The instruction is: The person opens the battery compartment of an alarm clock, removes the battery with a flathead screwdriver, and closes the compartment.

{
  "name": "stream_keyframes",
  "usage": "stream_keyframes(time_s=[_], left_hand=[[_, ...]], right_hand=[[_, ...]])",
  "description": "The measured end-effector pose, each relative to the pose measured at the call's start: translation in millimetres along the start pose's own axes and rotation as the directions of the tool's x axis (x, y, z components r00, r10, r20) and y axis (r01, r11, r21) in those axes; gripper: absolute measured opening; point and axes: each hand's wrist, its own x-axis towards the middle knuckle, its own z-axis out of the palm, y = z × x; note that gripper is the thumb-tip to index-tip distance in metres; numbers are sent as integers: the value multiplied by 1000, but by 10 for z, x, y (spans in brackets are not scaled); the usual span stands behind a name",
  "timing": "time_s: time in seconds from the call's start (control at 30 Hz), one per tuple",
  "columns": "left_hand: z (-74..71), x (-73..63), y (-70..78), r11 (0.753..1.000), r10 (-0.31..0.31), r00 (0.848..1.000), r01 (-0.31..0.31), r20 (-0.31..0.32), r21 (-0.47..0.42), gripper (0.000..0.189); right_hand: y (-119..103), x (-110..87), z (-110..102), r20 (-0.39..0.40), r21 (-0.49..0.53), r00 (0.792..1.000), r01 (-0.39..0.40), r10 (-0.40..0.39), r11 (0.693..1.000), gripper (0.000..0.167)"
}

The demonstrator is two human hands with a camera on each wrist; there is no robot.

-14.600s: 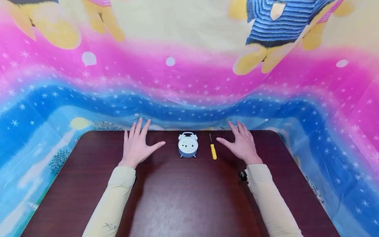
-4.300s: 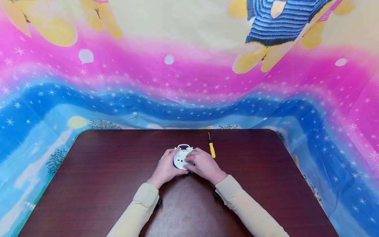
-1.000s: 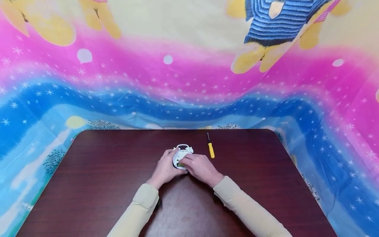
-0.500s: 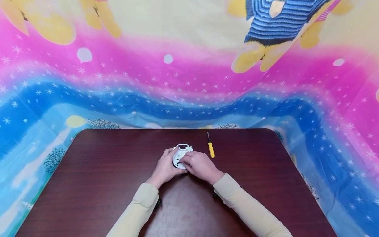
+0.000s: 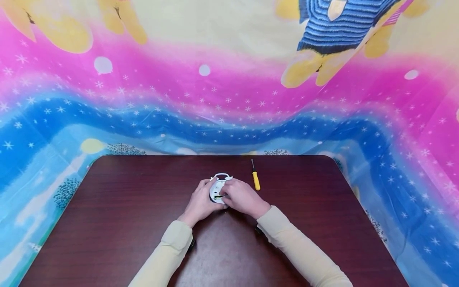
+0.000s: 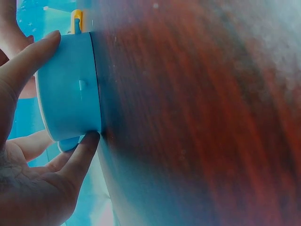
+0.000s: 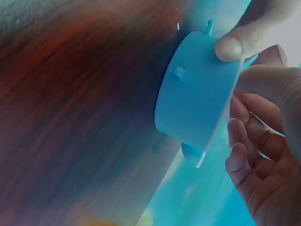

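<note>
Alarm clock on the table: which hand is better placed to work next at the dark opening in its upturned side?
Probably the right hand: its fingers reach over the upturned side of the alarm clock, close to the dark opening. The left hand is occupied gripping the clock's edge.

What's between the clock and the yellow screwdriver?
In the head view, the right hand, which covers part of the clock, then a bare strip of tabletop beside the screwdriver.
</note>
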Motion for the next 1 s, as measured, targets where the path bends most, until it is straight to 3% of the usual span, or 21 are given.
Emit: stream_keyframes(time_s=[0.7,1.0], left_hand=[[1,-13,30,1000,-16,1000,16,6,-14,101],[3,-9,20,1000,-16,1000,16,7,-18,100]], right_hand=[[-54,17,-54,42,-29,999,21,-20,999,9],[-51,30,-134,43,47,999,-31,29,998,7]])
